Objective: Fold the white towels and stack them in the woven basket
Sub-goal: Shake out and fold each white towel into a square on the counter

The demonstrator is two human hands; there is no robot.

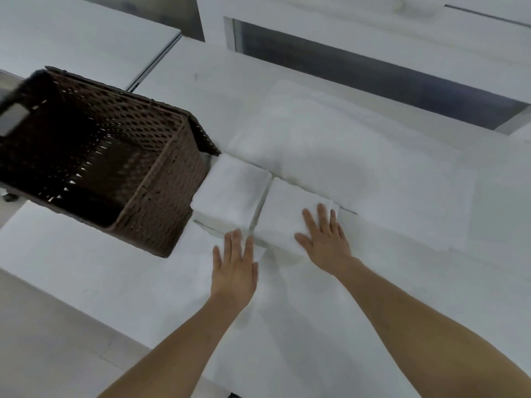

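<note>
A dark brown woven basket point(161, 196) stands at the left of the white table, and I see no towels inside it. Two folded white towels lie side by side just right of it: one point(232, 191) against the basket's corner, the other point(287, 208) beside it. My right hand point(323, 239) lies flat with straight fingers on the near end of the right folded towel. My left hand point(234, 262) is flat and open on the table, its fingertips at the near edge of the left folded towel. A larger white towel pile point(330, 147) lies behind them.
The white table point(86, 271) ends at its near-left edge, with pale floor point(43, 340) below. A second white surface point(71, 33) lies at the far left. Behind the pile a dark recess point(373, 73) runs across a white wall.
</note>
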